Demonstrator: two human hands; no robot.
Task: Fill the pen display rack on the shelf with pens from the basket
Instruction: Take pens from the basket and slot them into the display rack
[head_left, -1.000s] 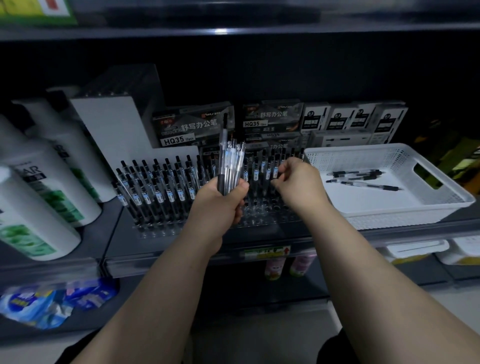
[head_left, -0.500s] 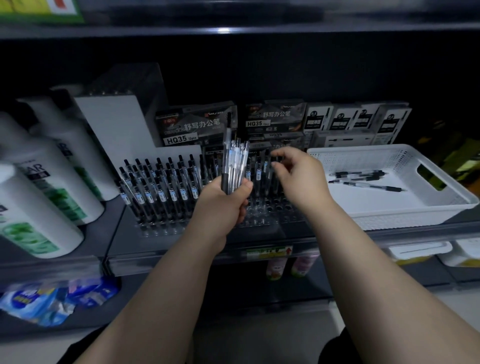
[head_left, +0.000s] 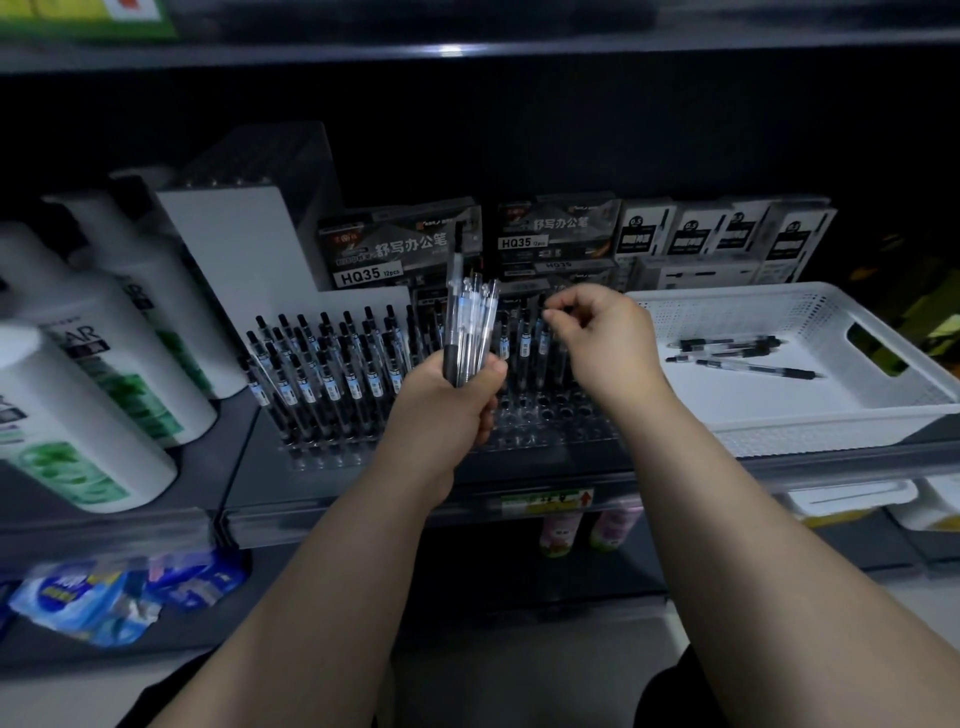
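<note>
Clear-barrelled, the bundle of pens (head_left: 470, 322) is gripped upright by the left hand (head_left: 447, 405) above the rack (head_left: 550, 415). The right hand (head_left: 605, 338) is curled beside it; whether anything is pinched cannot be told. Three loose pens (head_left: 743, 358) are seen lying in the white basket (head_left: 779, 418).

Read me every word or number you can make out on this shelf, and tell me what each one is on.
"HQ35" and "12pcs": left pen box.
"舒写办公笔": the same box and the right pen box.
"HQ35": right pen box too.
"0.5": small white boxes.
"AR": white bottle, the rest hidden.
Too small or blurred: labels on the pens in the rack, the shelf price tag.
</note>
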